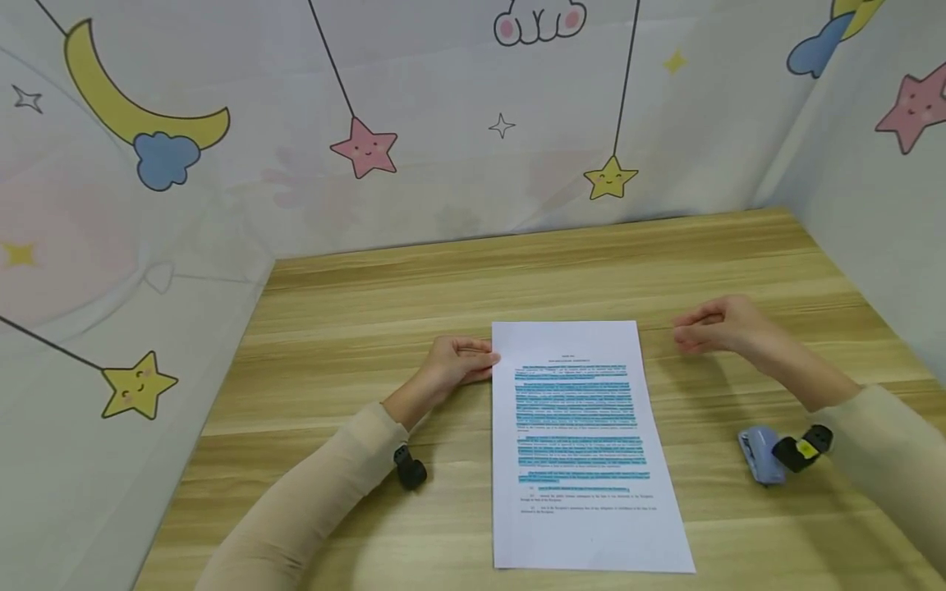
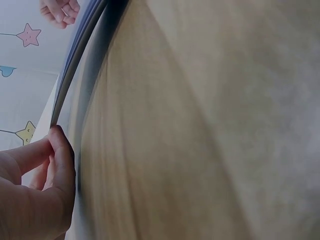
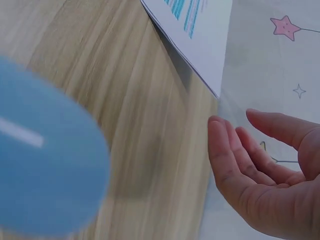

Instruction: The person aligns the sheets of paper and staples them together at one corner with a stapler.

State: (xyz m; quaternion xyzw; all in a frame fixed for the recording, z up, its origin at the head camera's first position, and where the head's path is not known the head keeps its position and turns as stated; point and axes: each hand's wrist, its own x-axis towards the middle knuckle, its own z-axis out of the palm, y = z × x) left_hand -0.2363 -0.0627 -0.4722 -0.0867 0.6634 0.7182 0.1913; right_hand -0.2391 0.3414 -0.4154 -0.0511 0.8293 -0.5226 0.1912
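Note:
A stack of printed sheets of paper, its top page marked with blue highlighter, lies in front of me on the table. My left hand pinches its upper left edge between thumb and fingers. In the left wrist view the layered paper edges rise off the table in a curve. To the right of the stack, apart from it, my right hand hovers with loosely bent fingers and holds nothing. A light blue stapler sits near the right wrist; it looms large and blurred in the right wrist view.
The wood-grain table meets a pale cloth backdrop printed with stars and moons behind it and at both sides. Small black cameras are strapped to the left wrist and the right wrist.

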